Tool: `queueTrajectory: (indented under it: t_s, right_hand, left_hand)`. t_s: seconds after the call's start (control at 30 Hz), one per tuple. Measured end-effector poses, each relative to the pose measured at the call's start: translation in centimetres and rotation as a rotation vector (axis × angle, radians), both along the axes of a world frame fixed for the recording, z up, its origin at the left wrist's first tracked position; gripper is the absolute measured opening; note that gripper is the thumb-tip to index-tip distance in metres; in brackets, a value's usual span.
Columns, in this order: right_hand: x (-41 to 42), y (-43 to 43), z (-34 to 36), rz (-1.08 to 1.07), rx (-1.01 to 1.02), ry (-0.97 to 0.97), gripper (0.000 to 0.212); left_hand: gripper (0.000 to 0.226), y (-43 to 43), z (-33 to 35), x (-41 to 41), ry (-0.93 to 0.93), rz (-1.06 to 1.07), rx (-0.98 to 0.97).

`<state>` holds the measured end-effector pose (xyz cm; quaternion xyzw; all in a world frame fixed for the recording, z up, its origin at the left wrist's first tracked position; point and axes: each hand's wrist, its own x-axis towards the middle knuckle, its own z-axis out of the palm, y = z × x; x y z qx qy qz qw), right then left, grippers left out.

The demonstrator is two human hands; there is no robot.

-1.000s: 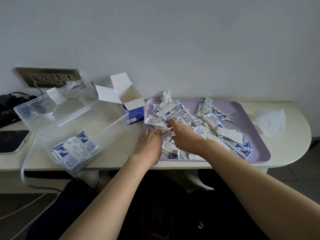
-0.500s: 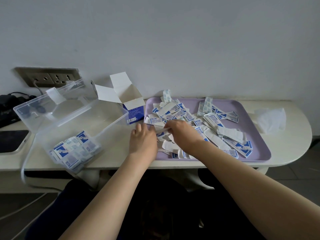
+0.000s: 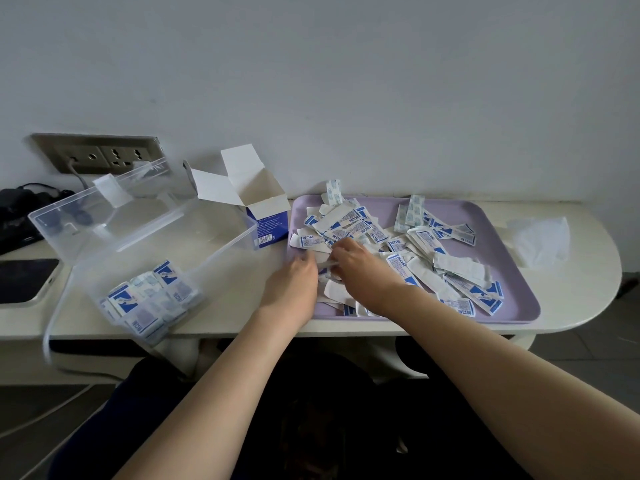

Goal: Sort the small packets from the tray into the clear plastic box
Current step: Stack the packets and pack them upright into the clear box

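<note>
On the pale table (image 3: 581, 296) in front of you, a clear plastic box (image 3: 104, 216) is lying to the left with its lid hanging open. A small stack of sorted packets (image 3: 149, 299), blue and white, is sitting in its near corner. Just behind it, an opened cardboard carton (image 3: 266, 223) is standing with its flaps up. To the right, a lilac tray (image 3: 512, 258) is holding a scattered heap of loose packets (image 3: 426, 237), most of them piling up across its left half and centre.

Your left hand (image 3: 294, 282) and right hand (image 3: 360, 268) are meeting at the tray's left edge. Both are curling their fingers, and their fingertips appear to be pinching a single packet (image 3: 327, 263) stretched between them, just above the heap.

A second ago your left hand was resting at the tray's near edge while your right forefinger was reaching into the heap. Half a second ago your left fingers were straight; now they are curling inward. The stack in the box is looking the same as before.

A crumpled tissue (image 3: 540, 240) is lying right of the tray, and a phone (image 3: 24, 278) is lying at the far left.
</note>
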<state>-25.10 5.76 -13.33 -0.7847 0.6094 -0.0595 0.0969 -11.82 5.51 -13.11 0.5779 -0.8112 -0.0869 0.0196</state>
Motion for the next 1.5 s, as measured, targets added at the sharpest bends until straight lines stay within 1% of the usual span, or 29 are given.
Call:
queueTrajectory:
  t_s: [0.07,0.17,0.27,0.33,0.47,0.6,0.7,0.8,0.9,1.0,1.1,1.27,1.3,1.37,1.43,1.5]
  right_hand:
    - [0.2,0.2,0.5,0.02,-0.079,0.024,0.023]
    - [0.5,0.6,1.1,0.036,-0.119,0.027,0.021]
    - [0.6,1.1,1.9,0.029,-0.11,0.02,0.017]
    - [0.8,1.3,2.0,0.046,-0.109,0.01,0.018]
    - [1.5,1.7,2.2,0.076,-0.071,0.013,0.032]
    - [1.9,2.3,2.6,0.117,0.002,-0.039,0.042]
    - [2.3,2.6,3.0,0.144,0.006,-0.051,0.057]
    - [3.2,3.0,3.0,0.156,0.004,-0.042,0.062]
    - [4.1,3.1,2.6,0.184,0.005,-0.045,0.056]
    - [5.1,3.1,2.7,0.166,0.029,-0.015,0.039]
    - [6.2,3.2,3.1,0.135,0.037,-0.073,0.026]
    - [7.8,3.8,3.4,0.168,-0.091,-0.203,0.013]
    - [8.1,3.9,3.4,0.169,-0.128,-0.242,0.013]
    - [9.1,3.9,3.3,0.172,-0.219,-0.297,0.022]
    - [10.0,3.7,3.6,0.191,-0.331,-0.313,0.034]
    - [10.9,3.1,4.0,0.233,-0.425,-0.308,0.037]
  left_hand:
    - [0.034,0.0,0.3,0.3,-0.031,-0.015,-0.041]
    - [0.036,0.2,0.8,0.8,-0.02,-0.015,-0.029]
    - [0.027,0.4,1.5,1.6,-0.024,-0.042,0.0]
    - [0.024,0.7,2.0,2.0,-0.022,-0.052,0.025]
    - [0.02,1.4,2.9,2.7,0.023,-0.038,0.054]
    - [0.023,1.9,3.2,3.8,-0.015,-0.035,0.0]
    - [0.026,2.2,3.4,4.6,-0.036,-0.031,-0.035]
    - [0.026,2.5,3.9,5.4,-0.048,0.007,-0.057]
    - [0.026,2.9,4.3,6.4,-0.056,0.026,-0.064]
    - [0.024,3.3,4.4,7.6,-0.047,0.02,-0.083]
    - [0.021,3.4,4.4,9.0,0.006,0.03,-0.141]
    - [0.022,3.7,4.9,11.1,0.107,0.051,-0.202]
    - [0.023,3.8,5.1,11.4,0.112,0.05,-0.214]
    - [0.026,4.0,5.5,12.0,0.099,0.048,-0.261]
    - [0.029,4.1,5.6,12.6,0.067,0.048,-0.315]
    - [0.028,3.9,5.7,13.4,0.063,0.064,-0.36]
